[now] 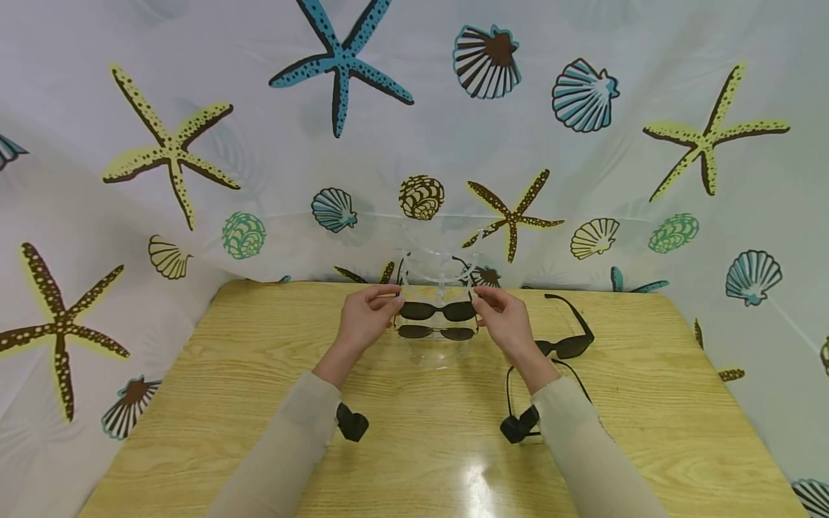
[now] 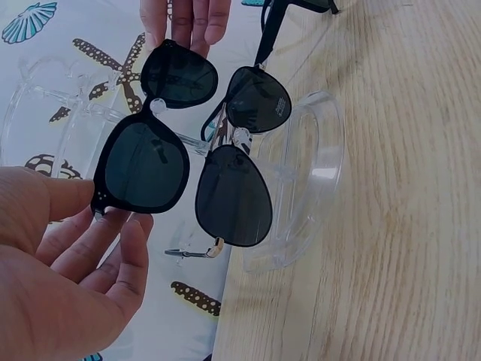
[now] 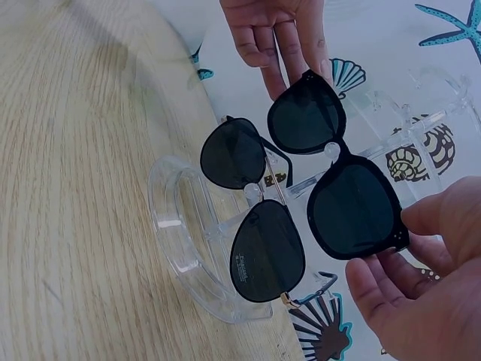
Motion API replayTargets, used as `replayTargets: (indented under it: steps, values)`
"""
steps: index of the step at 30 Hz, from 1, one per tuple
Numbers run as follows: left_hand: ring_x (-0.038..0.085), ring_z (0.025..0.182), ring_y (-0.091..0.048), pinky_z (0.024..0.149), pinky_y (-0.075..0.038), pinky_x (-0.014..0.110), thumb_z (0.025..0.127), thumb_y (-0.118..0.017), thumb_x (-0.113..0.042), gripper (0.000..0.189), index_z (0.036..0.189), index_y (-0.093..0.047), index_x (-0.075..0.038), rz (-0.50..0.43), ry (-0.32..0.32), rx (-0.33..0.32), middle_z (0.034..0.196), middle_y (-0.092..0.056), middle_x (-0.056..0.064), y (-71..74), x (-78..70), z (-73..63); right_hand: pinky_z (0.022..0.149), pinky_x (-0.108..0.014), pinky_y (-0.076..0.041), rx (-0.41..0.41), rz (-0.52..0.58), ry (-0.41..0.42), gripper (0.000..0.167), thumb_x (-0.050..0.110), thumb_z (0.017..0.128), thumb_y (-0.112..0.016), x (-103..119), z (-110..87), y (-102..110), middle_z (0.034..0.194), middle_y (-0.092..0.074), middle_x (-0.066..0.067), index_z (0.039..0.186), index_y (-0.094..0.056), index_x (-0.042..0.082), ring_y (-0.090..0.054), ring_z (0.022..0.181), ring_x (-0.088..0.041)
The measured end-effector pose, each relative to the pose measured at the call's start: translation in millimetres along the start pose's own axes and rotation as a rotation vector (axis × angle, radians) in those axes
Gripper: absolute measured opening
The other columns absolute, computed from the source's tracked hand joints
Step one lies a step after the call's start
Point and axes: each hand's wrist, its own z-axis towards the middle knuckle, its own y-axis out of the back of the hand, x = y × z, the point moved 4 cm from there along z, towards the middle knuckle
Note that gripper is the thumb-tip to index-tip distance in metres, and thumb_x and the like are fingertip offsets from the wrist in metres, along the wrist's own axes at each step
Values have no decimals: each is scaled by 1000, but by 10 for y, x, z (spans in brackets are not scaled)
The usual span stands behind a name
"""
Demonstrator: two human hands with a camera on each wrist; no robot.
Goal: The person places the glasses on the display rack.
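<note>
Black thick-framed sunglasses (image 1: pixel 437 311) are on a clear plastic display stand (image 2: pixel 331 150), level across its upright. My left hand (image 1: pixel 368 316) pinches their left hinge corner between thumb and fingers. At the opposite corner my right hand (image 1: pixel 505 321) pinches the frame the same way. Just below, thin metal-framed sunglasses (image 1: pixel 437 332) with dark lenses rest on a lower tier, touched by neither hand. In the right wrist view, the black frame (image 3: pixel 355 207) meets the stand's upright at its bridge. The upper tiers of the stand hold nothing.
Folded-out black sunglasses (image 1: pixel 573 346) lie on the wooden table (image 1: pixel 259 403), right of the stand. Nearer, thin-armed glasses (image 1: pixel 509 388) lie partly hidden by my right forearm. A cloth (image 1: pixel 414 144) printed with starfish and shells hangs behind the table and along its sides.
</note>
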Motion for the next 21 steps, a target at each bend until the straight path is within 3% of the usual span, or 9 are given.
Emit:
replayTargets:
  steps: [4,8,10,14,17,21]
  values:
    - [27,102,-74,78,-59,30,105,-68,-18,36,138,-68,-3,-1,-10,-4,125,-75,22,-3,-3,-1,95,-40,-60,-2,-12,-11,39,16,109,-60,1,-6,5,141,-63,-22,146,-61,4,-63,128,-36]
    - [21,98,-74,84,-62,39,105,-68,-18,36,138,-68,-3,-1,-10,-9,124,-76,22,-8,0,0,93,-37,-60,-6,-26,-10,39,18,109,-61,2,-11,9,139,-64,-22,146,-62,5,-64,127,-36]
    - [20,98,-74,86,-62,40,105,-68,-18,37,139,-68,-3,-1,-11,-6,124,-76,21,-9,1,-1,95,-40,-59,-9,-29,-6,39,18,109,-61,2,-12,10,138,-64,-22,146,-62,5,-64,126,-36]
    - [34,108,-73,91,-62,46,105,-68,-18,38,140,-67,-3,-18,-14,4,125,-75,22,-10,12,-7,102,-53,-56,-12,-40,-5,39,19,108,-62,3,-26,16,138,-65,-22,146,-62,7,-65,125,-35]
    - [40,114,-71,93,-61,48,104,-69,-20,39,141,-67,-5,-31,-10,7,127,-75,21,2,30,-20,103,-55,-55,-7,-63,-1,40,21,108,-63,17,-55,27,138,-65,-20,146,-62,11,-65,125,-35]
    - [36,117,-71,93,-61,43,103,-71,-24,43,143,-66,-9,-37,-9,13,130,-74,20,31,57,-68,101,-50,-56,-1,-88,13,43,23,107,-64,20,-104,78,136,-66,-20,148,-61,13,-65,124,-35]
